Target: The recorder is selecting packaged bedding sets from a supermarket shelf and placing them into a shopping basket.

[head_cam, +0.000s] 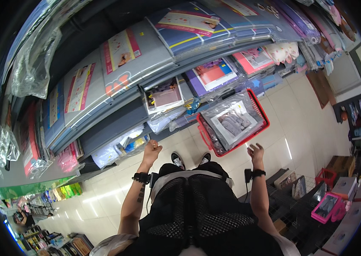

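Observation:
My left hand (152, 149) is beside the lower shelf with its fingers curled; nothing shows in it. My right hand (256, 150) hangs near the lower right edge of a red plastic basket (265, 125), its fingers apart and holding nothing. The basket stands on the tiled floor in front of my feet, tilted in view. Inside it lies a clear plastic package of grey bedding (236, 121) with a picture sheet. A purple bedding package (214, 75) and a package with a dark picture (164, 96) sit on the lower shelf beyond the basket.
Flat grey and blue packages (122, 60) fill the upper shelf. White packages (108, 153) lie on the bottom shelf at left. A dark wire rack (286, 204) with a pink-framed item (327, 208) stands at right. A person (23, 219) is far off at lower left.

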Demonstrator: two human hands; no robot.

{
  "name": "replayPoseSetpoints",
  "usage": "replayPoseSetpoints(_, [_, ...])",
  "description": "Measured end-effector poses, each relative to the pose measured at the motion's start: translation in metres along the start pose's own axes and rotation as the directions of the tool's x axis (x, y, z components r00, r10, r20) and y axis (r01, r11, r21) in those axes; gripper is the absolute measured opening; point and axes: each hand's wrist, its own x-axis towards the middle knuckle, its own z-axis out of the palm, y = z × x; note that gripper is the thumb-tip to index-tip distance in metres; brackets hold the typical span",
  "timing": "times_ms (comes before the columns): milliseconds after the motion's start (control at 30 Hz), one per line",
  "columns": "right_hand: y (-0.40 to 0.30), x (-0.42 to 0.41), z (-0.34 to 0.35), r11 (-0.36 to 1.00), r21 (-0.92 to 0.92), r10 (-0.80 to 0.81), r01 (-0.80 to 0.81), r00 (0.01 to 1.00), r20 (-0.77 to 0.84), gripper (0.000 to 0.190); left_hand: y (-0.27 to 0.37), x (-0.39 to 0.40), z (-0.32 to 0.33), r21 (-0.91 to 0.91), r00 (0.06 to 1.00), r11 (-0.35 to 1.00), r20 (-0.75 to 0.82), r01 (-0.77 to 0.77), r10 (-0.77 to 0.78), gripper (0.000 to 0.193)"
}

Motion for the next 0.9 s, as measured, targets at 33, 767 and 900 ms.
replayPoseSetpoints(33, [0.009, -0.009, -0.002, 1.000, 0.012, 0.000, 0.000, 1.000, 0.024, 0.033, -0.009, 0.006, -0.005, 0.026, 0.999, 0.999, -0.002, -0.046, 0.046, 0.022])
replayPoseSetpoints(767, [0.085, -0.091, -0.061, 0.974, 0.056, 0.218, -0.220, 0.975, 0.041, 0.036, 0.014, 0.180, 0.004, 0.338, 0.894, 0.866, -0.386, 0.368, -0.229, 0.074])
replayPoseSetpoints(900, [0.085, -0.097, -0.062, 0.971, 0.063, 0.227, -0.230, 0.973, 0.049, 0.034, 0.020, 0.182, -0.001, 0.350, 0.844, 0.867, -0.519, 0.354, -0.135, 0.073])
